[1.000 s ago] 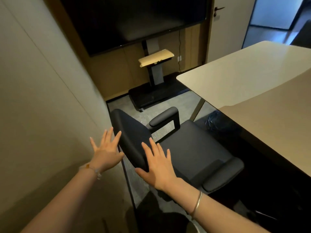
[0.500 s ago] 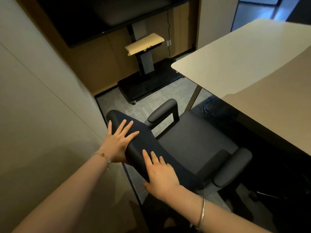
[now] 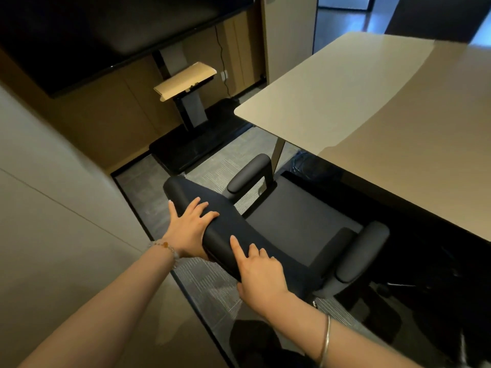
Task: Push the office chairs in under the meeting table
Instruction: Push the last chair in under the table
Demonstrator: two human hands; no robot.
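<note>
A black office chair [image 3: 289, 229] with padded armrests faces the beige meeting table [image 3: 372, 107]; the front of its seat sits under the table's near edge. My left hand [image 3: 190, 229] grips the top of the chair's backrest, fingers over the front and palm behind. My right hand [image 3: 259, 272] holds the same top edge further right, fingers laid over it. The chair's base and wheels are mostly hidden in shadow.
A beige wall [image 3: 53, 208] runs close along the left. A large dark screen [image 3: 106, 30] on a wheeled stand [image 3: 191, 139] with a tan shelf stands ahead. A table leg [image 3: 277, 152] stands beside the chair's far armrest. Grey carpet lies between wall and chair.
Both hands were open in the air behind the backrest, then came down onto its top edge and now grip it. The chair's seat has moved closer under the table.
</note>
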